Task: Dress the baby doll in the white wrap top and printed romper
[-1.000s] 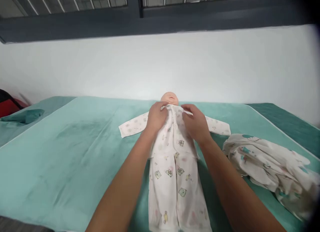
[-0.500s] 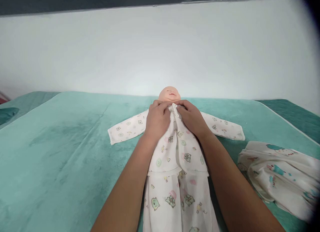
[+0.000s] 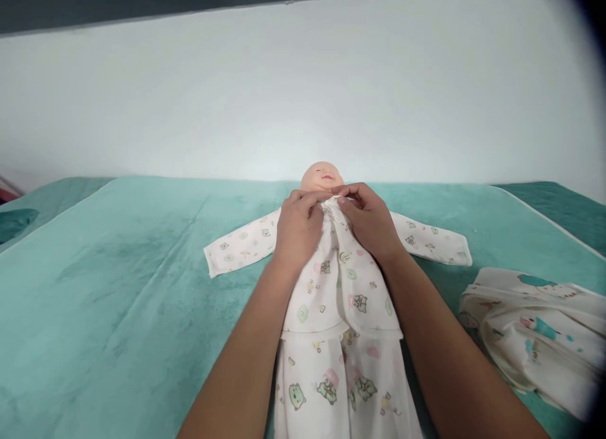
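A baby doll lies on its back, head at the far end, dressed in a white long-sleeved baby shirt printed with small animals. White trousers with a matching print cover its lower half. At the doll's neck, my left hand pinches the collar from the left side. My right hand grips the collar's other front edge, thumb and fingers closed on the cloth. Both hands meet at the top of the shirt front, whose edges part slightly below. The fingertips partly hide the collar fastening.
Underneath is a teal padded mat with a crease on the left. A crumpled white printed cloth lies to the right. Behind the doll's head rises a white wall.
My right hand has drawn the right collar edge inward, and the collar tip that stood up between the hands now lies under the fingers. The view has shifted slightly.
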`<state>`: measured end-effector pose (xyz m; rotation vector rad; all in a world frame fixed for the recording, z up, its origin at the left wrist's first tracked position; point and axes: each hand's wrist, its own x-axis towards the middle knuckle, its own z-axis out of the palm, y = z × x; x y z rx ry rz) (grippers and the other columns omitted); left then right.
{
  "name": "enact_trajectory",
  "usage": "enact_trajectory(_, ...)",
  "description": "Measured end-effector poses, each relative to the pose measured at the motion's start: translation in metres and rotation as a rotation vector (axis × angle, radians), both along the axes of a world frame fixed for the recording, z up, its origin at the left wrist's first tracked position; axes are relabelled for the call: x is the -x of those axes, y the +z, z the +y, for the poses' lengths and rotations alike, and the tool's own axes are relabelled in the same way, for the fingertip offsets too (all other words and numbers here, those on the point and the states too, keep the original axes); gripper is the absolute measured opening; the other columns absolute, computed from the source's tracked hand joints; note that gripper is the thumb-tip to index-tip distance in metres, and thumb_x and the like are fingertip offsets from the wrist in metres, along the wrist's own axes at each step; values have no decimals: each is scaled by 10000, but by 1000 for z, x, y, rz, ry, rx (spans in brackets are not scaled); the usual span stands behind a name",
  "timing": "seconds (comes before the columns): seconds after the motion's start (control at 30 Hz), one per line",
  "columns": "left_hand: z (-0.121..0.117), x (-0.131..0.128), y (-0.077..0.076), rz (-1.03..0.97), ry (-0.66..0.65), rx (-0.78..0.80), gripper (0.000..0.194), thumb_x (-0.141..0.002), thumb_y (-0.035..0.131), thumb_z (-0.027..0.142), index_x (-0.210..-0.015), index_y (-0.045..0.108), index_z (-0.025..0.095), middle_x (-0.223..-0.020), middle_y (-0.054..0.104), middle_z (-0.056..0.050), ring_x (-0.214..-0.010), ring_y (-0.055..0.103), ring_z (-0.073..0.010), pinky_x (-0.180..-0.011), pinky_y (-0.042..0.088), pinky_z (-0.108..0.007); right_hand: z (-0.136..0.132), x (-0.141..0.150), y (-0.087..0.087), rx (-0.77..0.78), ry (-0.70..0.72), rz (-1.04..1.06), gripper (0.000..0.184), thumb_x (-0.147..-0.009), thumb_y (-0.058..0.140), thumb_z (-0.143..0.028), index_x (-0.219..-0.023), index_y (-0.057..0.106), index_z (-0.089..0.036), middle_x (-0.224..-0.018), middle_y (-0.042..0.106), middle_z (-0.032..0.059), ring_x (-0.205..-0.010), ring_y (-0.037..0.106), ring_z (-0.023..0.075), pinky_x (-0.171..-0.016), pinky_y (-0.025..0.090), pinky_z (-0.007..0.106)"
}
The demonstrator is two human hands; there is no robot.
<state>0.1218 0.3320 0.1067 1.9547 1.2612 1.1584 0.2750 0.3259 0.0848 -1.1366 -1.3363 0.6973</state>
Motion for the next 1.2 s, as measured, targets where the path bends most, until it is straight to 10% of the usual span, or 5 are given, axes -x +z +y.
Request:
enact_trajectory(0.63, -10, 1, 3, -149, 46, 3, 182, -898, 558, 193, -950, 727, 237, -1071, 703, -24, -986, 633, -184, -900, 486, -336, -4, -2, 4, 39, 36, -53, 114, -871, 608, -332, -921, 654, -240, -1239, 670, 24, -1162, 575, 225, -1056, 376, 406)
enact_trajectory(0.93, -29, 12, 1, -82, -51, -81, 178, -924, 559, 191, -938, 725, 252, -1050, 702, -10, -1054, 613, -191, -960, 462, -353, -9, -5, 0, -65, -36, 193, 70, -884, 596, -294, -855, 556, -244, -760, 562, -28, -693, 515, 138, -694, 420, 282)
enact_trajectory(1.2, -29, 15, 0, -51, -87, -79, 155, -950, 565, 246, -930, 718, 266, -1082, 680, -6, -1096, 591, -188, -978, 453, -351, -17, -8, 9, -126, 76, -152, 120, -881, 607, -255, -990, 656, -259, -1080, 661, 4, -1065, 576, 197, -975, 396, 351)
